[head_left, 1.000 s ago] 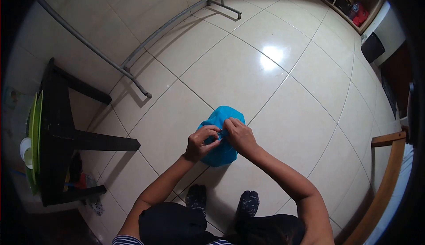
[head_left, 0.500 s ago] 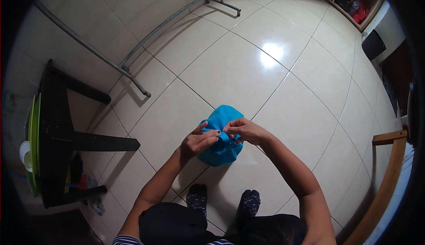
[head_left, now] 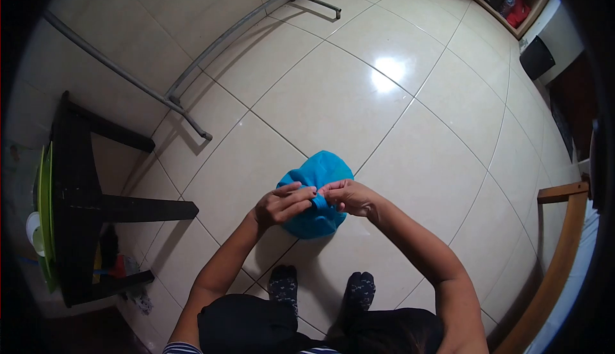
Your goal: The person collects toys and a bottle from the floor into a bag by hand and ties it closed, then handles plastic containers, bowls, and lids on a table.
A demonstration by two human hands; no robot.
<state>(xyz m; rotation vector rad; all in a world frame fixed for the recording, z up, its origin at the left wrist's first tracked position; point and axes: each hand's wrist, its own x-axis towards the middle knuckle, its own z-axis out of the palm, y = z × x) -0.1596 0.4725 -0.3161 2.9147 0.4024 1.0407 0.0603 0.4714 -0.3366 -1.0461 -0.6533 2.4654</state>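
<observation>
A striped top, black bottoms and patterned socks.

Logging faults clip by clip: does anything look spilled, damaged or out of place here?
Nothing clearly stands out; no spill or damage shows. The left hand and right hand meet at the blue bundle. The table at the picture's left edge looks tipped, but that is probably lens distortion.

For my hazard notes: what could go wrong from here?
The left hand and right hand are close together at the folded top of the blue bundle; a fold might slip from their fingers. They hide part of that top, so a loose fold could go unnoticed. The socks on glossy tiles might slip during a shift of weight.
</observation>
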